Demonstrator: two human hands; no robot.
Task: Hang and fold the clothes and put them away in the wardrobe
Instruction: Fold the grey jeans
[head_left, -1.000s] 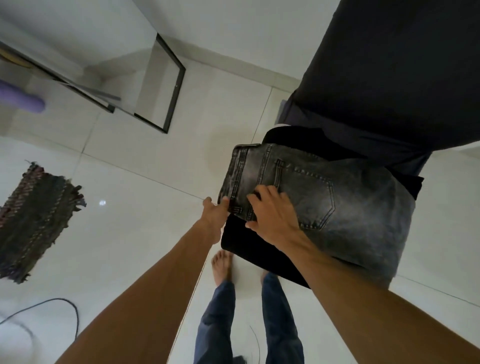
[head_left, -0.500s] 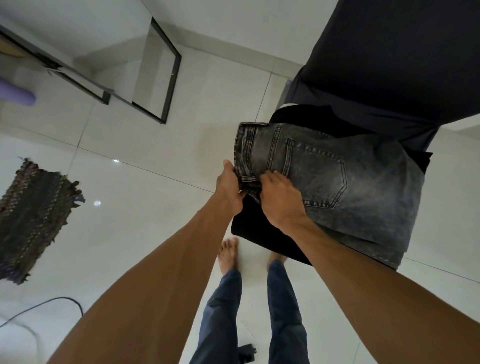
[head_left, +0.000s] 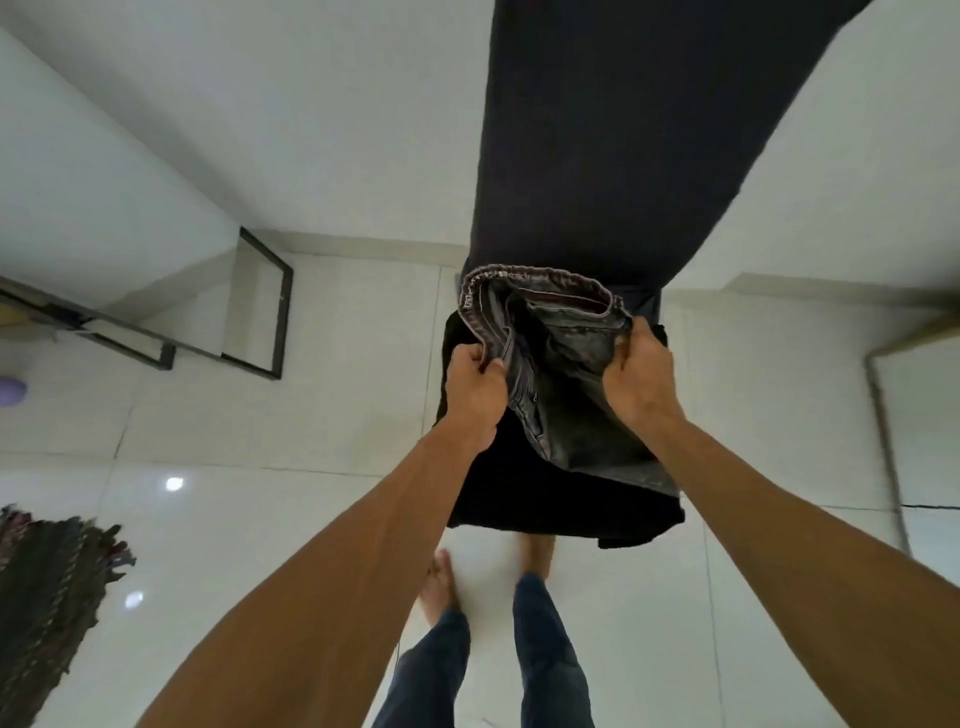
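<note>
Left grip: your left hand (head_left: 475, 387) has its fingers curled tight round the left edge of the grey jeans (head_left: 566, 395), just below the waistband.
Right grip: your right hand (head_left: 641, 374) clutches the jeans' right side, with the fingers dug into the denim.
Jeans: you hold them in the air between both hands. They are bunched, and the waistband is turned to the far side and gapes open.
Black garment (head_left: 545, 499): it hangs under and nearer than the jeans, touching them. You cannot tell from here what holds it.
Dark panel (head_left: 623, 130): a broad dark surface rises from behind the jeans to the top edge. Whether it is cloth or board is unclear.
Floor (head_left: 270, 530): glossy white tiles with thin grey joints and two bright light spots on the left.
Rug (head_left: 47, 597): dark and woven, with a fringed edge, it lies flat on the tiles at the near left.
Metal frame (head_left: 260, 317): black, open and angular, it stands on the floor at the far left beside the white wall (head_left: 260, 130).
Feet (head_left: 441, 582): yours are bare on the tiles below the garments, under blue trouser legs.
</note>
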